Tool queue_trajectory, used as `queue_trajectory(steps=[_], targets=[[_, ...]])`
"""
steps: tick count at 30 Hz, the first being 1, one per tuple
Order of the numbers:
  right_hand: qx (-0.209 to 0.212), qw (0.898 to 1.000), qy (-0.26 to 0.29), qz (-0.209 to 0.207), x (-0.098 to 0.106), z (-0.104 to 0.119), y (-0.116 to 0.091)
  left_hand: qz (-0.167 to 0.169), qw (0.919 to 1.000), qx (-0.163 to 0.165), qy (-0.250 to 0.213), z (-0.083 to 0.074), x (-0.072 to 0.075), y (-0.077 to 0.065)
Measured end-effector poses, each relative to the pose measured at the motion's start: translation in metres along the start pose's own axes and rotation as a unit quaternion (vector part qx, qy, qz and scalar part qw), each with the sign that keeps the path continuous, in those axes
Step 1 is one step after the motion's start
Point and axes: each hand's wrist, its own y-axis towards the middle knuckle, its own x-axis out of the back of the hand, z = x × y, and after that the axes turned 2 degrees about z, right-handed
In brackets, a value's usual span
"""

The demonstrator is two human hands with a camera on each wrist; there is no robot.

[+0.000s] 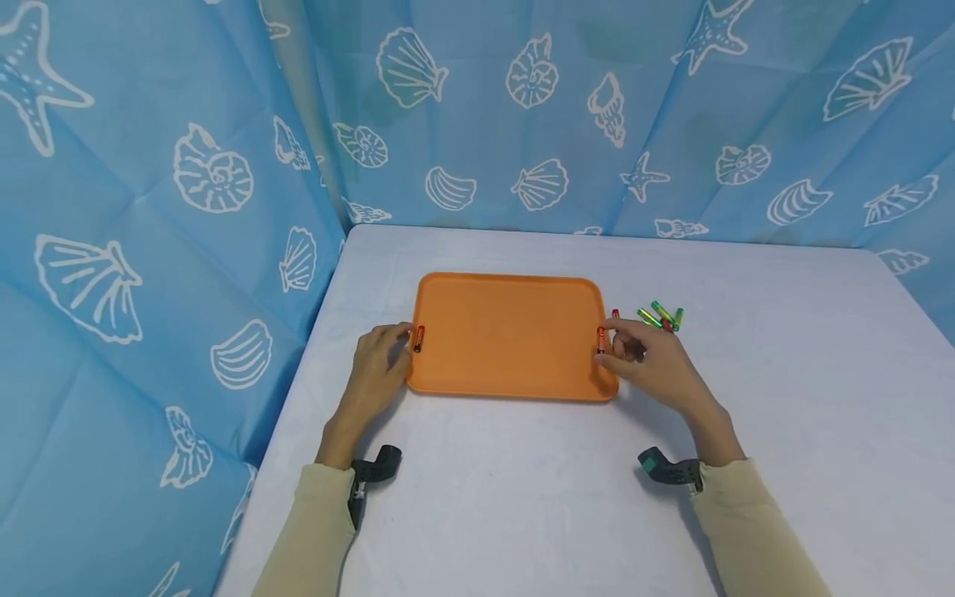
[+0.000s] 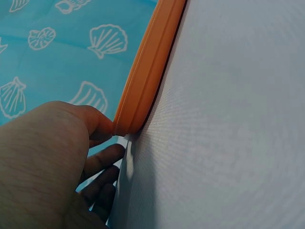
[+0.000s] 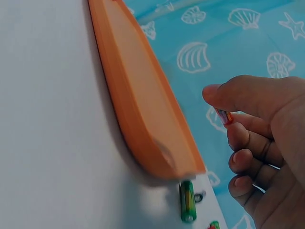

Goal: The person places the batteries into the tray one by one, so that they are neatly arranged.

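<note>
An orange rectangular tray (image 1: 507, 340) lies on the white-covered table. My left hand (image 1: 376, 365) is at its left rim, thumb and forefinger tips touching the edge, the other fingers loosely bent below in the left wrist view. Just inside that rim lies a small red and black battery (image 1: 419, 338). Over the tray's right end, my right hand (image 1: 656, 365) pinches a second red battery (image 3: 224, 116) between thumb and forefinger. Its remaining fingers are curled in toward the palm. Part of the tray's right rim is hidden behind this hand.
Several green batteries (image 1: 661, 312) lie loosely on the table beyond the right hand, with a red one (image 1: 667, 325) among them. Another red battery (image 1: 615, 313) shows beside the tray's right rim. Blue shell-print cloth (image 1: 477, 124) hangs behind and to the left.
</note>
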Motion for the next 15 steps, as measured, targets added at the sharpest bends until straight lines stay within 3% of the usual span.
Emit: queue_trajectory(steps=[15], targets=[[0.039, 0.999, 0.004, 0.000, -0.021, 0.024, 0.015, -0.002, 1.0000, 0.005, 0.001, 0.000, -0.001, 0.001]])
